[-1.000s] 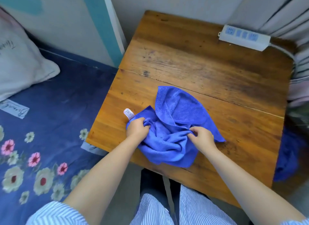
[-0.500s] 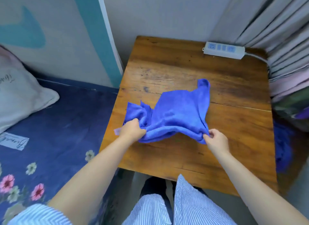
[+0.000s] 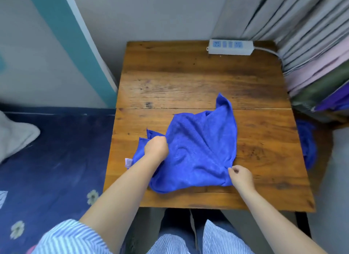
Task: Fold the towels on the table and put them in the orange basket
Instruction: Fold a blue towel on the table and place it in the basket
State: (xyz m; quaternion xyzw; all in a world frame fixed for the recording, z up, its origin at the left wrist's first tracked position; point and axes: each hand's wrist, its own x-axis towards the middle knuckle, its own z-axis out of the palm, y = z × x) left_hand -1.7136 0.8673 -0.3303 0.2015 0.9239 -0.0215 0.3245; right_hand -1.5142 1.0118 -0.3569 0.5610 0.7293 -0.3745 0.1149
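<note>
A blue towel [image 3: 198, 149] lies crumpled and partly spread on the near half of the wooden table [image 3: 188, 79]. My left hand [image 3: 156, 147] grips a bunch of the towel at its left side, next to a small white label [image 3: 128, 162]. My right hand [image 3: 241, 176] pinches the towel's near right corner, low on the table. One corner of the towel points up toward the far side. No orange basket shows in this view.
A white power strip [image 3: 230, 47] lies at the table's far right edge, its cable running to grey curtains [image 3: 302, 26]. More blue cloth [image 3: 307, 144] hangs below the table's right side. A bed with dark flowered bedding [image 3: 56, 159] borders the left.
Both hands have pulled the towel apart and down toward me, so it lies wider and flatter. The view has tilted up, showing more wall and curtain.
</note>
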